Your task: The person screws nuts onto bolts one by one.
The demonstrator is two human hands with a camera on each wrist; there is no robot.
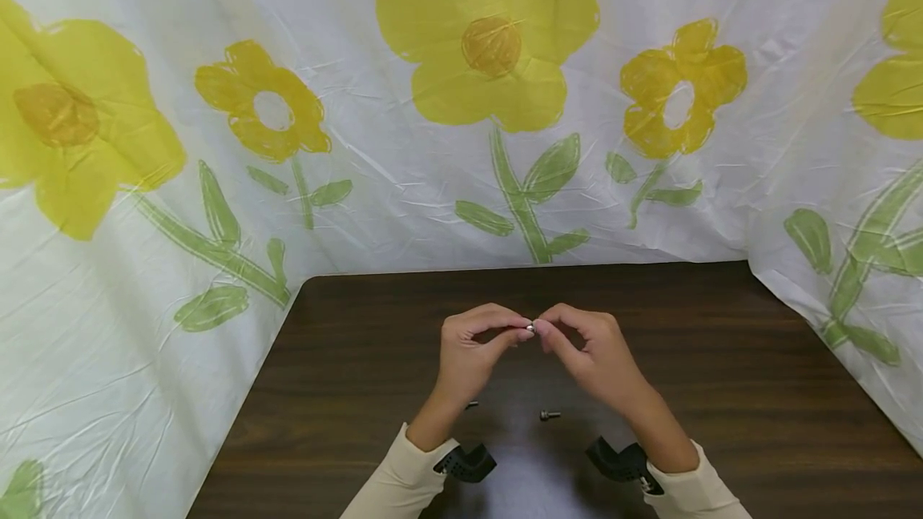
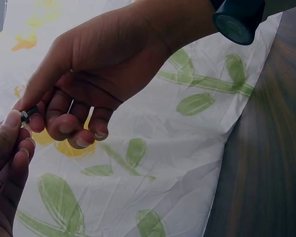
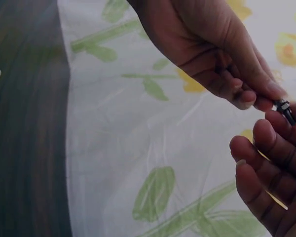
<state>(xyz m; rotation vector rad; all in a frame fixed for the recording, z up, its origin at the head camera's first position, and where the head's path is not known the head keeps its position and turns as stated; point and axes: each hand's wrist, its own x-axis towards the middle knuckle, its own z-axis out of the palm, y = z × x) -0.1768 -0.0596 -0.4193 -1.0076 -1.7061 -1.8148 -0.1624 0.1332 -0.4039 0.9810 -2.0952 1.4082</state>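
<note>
Above the table, my two hands meet at a small metal bolt (image 1: 530, 328). My left hand (image 1: 465, 351) pinches one end between thumb and fingertip. From the other side, my right hand (image 1: 594, 351) pinches it with thumb and forefinger. In the right wrist view, the bolt's dark shank (image 3: 289, 116) points toward the right hand, and a silvery nut-like ring (image 3: 285, 105) sits by the left fingertips. The left wrist view shows the same bolt (image 2: 25, 116) between both sets of fingertips, which partly hide it. The right hand's other fingers are loosely bent.
On the dark wood table (image 1: 346, 391) below the hands lies another bolt (image 1: 550, 415). A similar small metal piece (image 1: 472, 404) is partly hidden by the left wrist. A white curtain with yellow flowers (image 1: 404, 183) hangs round the back and sides.
</note>
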